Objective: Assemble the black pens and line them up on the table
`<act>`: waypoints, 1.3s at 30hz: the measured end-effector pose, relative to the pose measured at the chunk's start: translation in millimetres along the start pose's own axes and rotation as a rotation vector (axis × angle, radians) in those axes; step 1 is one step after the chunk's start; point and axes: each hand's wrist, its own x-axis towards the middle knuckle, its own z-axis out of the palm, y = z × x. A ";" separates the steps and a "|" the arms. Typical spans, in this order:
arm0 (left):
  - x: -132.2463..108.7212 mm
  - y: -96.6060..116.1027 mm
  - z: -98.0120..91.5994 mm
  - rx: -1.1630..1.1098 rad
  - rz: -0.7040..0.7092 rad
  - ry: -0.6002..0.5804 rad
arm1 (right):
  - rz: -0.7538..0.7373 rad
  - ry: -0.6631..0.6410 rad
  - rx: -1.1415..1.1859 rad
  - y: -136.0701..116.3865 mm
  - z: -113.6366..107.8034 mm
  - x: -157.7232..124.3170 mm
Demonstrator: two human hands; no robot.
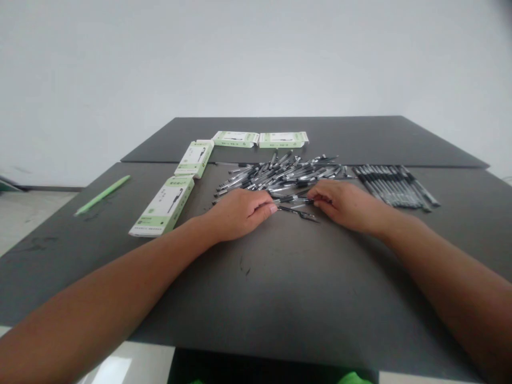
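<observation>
A loose pile of clear pens with black caps and grips [280, 175] lies in the middle of the dark table. At its near edge my left hand [240, 213] is closed, thumb and fingers pinched at the left end of a pen [294, 201]. Opposite it, my right hand [340, 202] pinches the right end of what looks like the same pen. Its ends are hidden in my fingers. Just in front of the pile, between both hands, another pen or two [298, 212] rest on the tabletop.
To the right, several pens lie side by side in a neat row [394, 186]. Green-and-white pen boxes stand left, a near one [162, 208] and one behind it [194, 159]; two more [236, 139] [283, 140] are at the back. A green stick-like pen [103, 195] lies far left.
</observation>
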 end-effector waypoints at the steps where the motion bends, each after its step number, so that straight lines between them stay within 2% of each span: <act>1: -0.1 -0.1 0.0 -0.001 0.001 0.001 | -0.012 0.015 0.000 -2.0 -0.1 0.0; 6: 0.2 0.8 -0.1 -0.007 0.007 0.012 | -0.022 0.056 0.077 -18.5 -4.2 -0.5; 10: 1.7 2.2 0.6 0.001 0.006 0.018 | -0.034 -0.062 0.147 -27.1 -4.4 0.2; 25: 3.5 3.0 1.1 -0.002 -0.010 0.004 | 0.139 -0.151 0.147 -27.3 -7.1 0.4; 39: 3.0 1.8 3.0 0.005 -0.006 0.006 | 0.161 -0.223 0.089 -29.1 -5.2 0.8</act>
